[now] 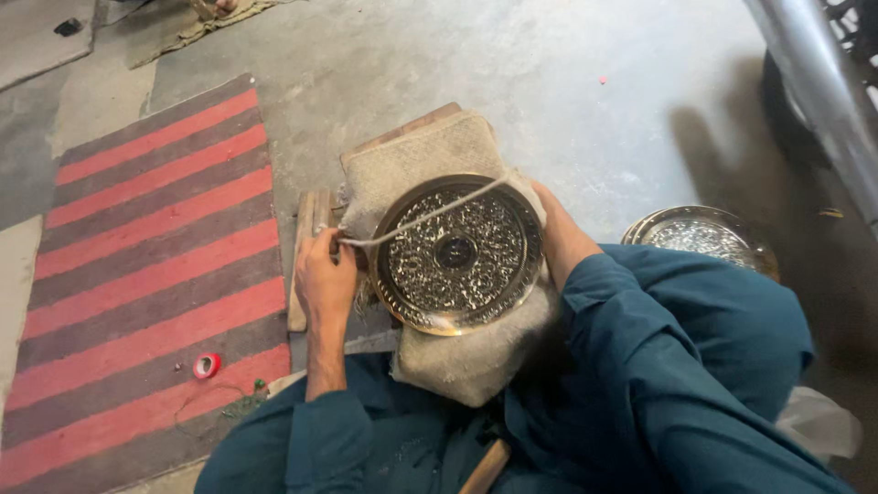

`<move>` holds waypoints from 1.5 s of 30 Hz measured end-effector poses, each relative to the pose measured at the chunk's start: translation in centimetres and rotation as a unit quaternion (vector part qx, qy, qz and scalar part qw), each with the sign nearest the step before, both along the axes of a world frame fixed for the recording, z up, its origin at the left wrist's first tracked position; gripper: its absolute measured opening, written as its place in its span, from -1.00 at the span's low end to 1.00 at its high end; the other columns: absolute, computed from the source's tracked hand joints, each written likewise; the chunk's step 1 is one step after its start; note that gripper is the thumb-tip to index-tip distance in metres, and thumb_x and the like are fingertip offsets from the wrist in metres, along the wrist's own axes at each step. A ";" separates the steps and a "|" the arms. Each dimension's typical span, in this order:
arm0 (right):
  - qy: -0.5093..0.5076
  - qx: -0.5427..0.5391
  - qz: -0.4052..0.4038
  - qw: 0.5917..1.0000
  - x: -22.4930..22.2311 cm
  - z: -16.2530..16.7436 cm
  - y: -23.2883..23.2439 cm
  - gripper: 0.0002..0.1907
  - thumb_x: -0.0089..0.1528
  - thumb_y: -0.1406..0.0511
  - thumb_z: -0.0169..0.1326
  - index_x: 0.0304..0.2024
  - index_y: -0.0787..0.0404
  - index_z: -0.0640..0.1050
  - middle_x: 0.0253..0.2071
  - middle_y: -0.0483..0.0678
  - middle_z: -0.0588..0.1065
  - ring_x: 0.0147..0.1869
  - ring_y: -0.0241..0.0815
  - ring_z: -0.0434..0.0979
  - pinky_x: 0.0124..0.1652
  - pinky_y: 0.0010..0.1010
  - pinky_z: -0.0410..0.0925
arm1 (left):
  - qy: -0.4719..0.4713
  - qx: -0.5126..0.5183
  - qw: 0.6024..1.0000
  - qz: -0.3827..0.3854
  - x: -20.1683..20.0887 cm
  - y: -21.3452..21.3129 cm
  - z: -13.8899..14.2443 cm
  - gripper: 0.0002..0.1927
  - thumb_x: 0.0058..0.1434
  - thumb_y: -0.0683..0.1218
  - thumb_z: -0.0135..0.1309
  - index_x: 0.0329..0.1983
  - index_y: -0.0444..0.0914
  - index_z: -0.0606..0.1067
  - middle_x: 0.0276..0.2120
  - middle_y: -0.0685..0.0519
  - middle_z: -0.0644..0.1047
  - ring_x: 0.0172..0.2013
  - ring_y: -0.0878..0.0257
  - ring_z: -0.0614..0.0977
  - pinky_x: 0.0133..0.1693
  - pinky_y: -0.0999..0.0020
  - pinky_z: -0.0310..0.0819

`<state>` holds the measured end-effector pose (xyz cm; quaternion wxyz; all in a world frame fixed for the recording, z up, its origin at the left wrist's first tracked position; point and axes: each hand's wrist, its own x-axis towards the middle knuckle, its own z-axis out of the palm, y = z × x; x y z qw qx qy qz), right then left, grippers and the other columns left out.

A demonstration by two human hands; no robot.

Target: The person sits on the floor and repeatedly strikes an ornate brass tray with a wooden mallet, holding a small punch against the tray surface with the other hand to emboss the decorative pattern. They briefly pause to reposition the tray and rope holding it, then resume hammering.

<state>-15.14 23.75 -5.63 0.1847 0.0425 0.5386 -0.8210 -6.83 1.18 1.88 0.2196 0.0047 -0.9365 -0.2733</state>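
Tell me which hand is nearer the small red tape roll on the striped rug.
Left. The left hand grips a cord at the engraved round metal plate's left edge, above the red tape roll; the right hand is beyond the plate.

Soft, even daylight covers the grey concrete floor (512, 64), casting a diffuse shadow at upper right. Bright glints flare off the round engraved brass plate (456, 253). Focus is reasonably sharp at centre; the frame edges bend with wide-angle distortion and soften slightly.
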 end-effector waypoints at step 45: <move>0.154 0.310 -0.200 0.917 15.5 -2.6 7.1 -0.73 0.42 0.52 -0.16 0.10 0.34 0.50 -0.38 -0.20 0.30 -0.35 -0.41 0.25 -0.33 -0.55 0.20 | 0.060 0.101 0.981 -0.156 4.7 -1.3 -7.0 -0.70 0.42 -0.31 0.10 0.20 -0.32 0.48 -0.15 -0.10 0.51 -0.17 0.08 0.59 -0.08 0.23 0.48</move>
